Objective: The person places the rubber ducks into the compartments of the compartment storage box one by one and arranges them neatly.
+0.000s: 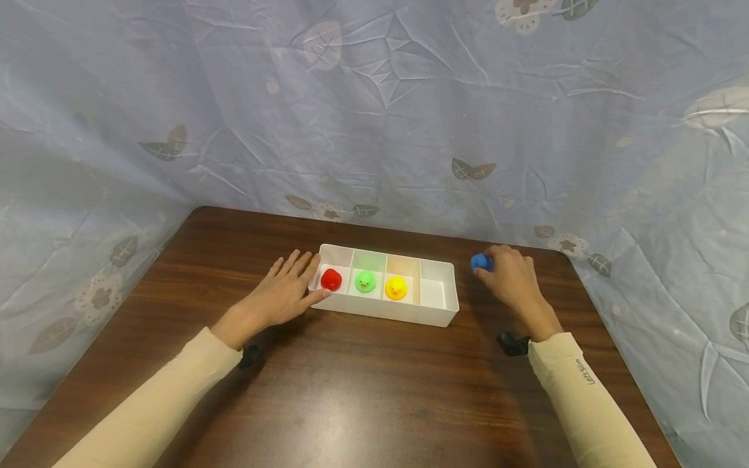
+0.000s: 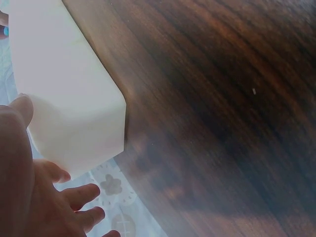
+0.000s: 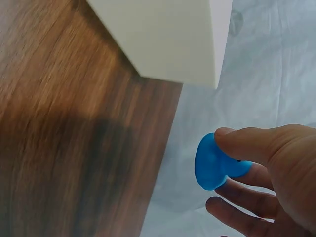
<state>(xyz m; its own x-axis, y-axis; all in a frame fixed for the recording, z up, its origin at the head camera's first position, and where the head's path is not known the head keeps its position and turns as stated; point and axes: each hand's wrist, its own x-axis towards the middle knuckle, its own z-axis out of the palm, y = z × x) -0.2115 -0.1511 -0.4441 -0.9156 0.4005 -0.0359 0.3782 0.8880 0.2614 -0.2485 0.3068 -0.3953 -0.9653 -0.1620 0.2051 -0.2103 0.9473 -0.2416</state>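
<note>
A white box (image 1: 380,310) with a row of compartments stands on the table. From left to right, its first three compartments hold a red toy (image 1: 331,279), a green toy duck (image 1: 365,281) and a yellow toy duck (image 1: 396,288); the rightmost one holds nothing. My left hand (image 1: 287,289) rests against the box's left end, fingers spread, thumb at the front corner. To the right of the box, my right hand (image 1: 512,276) pinches a blue toy duck (image 3: 210,163) between thumb and fingers, above the table and apart from the box. The red toy's face cannot be made out.
The dark wooden table (image 1: 374,396) spreads out in front of the box. A pale blue patterned cloth (image 1: 351,130) hangs behind the table and along both sides. Black bands with small devices (image 1: 513,344) sit at both wrists.
</note>
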